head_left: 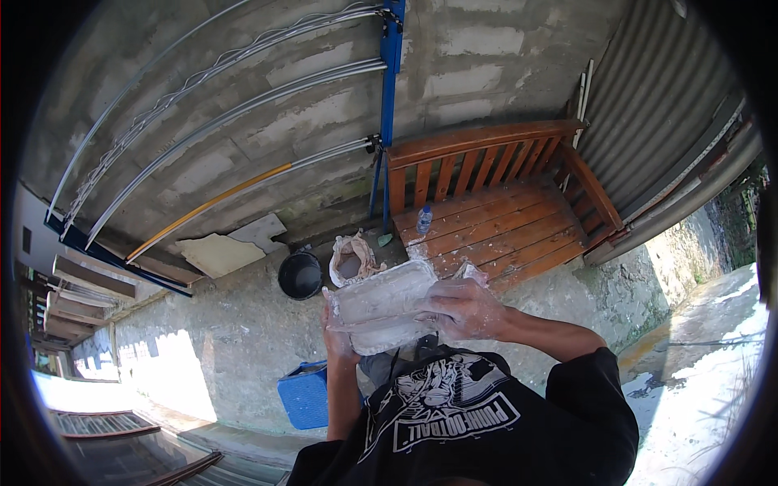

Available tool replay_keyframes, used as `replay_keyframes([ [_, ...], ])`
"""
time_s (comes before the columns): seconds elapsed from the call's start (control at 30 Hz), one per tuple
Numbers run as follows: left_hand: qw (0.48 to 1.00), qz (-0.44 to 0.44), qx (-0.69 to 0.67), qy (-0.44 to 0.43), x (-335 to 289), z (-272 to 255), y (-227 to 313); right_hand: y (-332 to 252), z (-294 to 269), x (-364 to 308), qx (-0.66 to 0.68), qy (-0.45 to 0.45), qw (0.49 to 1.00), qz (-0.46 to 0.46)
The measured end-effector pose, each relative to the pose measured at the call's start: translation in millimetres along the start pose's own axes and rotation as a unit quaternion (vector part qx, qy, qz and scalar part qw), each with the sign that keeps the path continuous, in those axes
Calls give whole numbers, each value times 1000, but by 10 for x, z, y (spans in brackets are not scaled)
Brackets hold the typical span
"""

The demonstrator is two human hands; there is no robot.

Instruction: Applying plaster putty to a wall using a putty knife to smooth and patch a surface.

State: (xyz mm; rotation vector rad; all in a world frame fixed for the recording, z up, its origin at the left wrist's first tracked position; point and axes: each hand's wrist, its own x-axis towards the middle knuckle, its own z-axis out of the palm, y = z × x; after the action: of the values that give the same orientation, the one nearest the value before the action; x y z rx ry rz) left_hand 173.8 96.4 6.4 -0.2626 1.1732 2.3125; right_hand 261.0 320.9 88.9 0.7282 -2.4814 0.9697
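A rectangular tray-like piece (pixel 381 292), caked in white plaster-like material, is held up in front of my chest. A raised ridge runs across it, with a second hollow strip on the side nearest me. My left hand (pixel 339 336) grips its left edge, fingers mostly hidden beneath. At the right edge my right hand (pixel 466 309), smeared white, is closed at the end of the ridge. A pale crumpled piece (pixel 472 275) sticks out beyond its knuckles; what those fingers hold is not clear.
Beyond the tray stand a black bucket (pixel 300 275) and a white-smeared sack (pixel 354 257). A wooden bench (pixel 494 231) with a plastic bottle (pixel 424 219) is at the right. Left of my legs is a blue stool-like thing (pixel 304 397). Broken boards (pixel 223 253) lie by the block wall.
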Motion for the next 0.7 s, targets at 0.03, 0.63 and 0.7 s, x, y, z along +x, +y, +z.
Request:
replay_keyframes([
  [0.03, 1000, -6, -20, 8, -29, 57, 49, 3, -57, 34, 21, 21, 999, 36],
  [0.63, 999, -11, -44, -15, 154, -141, -72, 80, 29, 32, -63, 29, 997, -17],
  [0.7, 999, -15, -18, -27, 161, -140, -51, 67, 14, 40, -55, 39, 998, 1],
])
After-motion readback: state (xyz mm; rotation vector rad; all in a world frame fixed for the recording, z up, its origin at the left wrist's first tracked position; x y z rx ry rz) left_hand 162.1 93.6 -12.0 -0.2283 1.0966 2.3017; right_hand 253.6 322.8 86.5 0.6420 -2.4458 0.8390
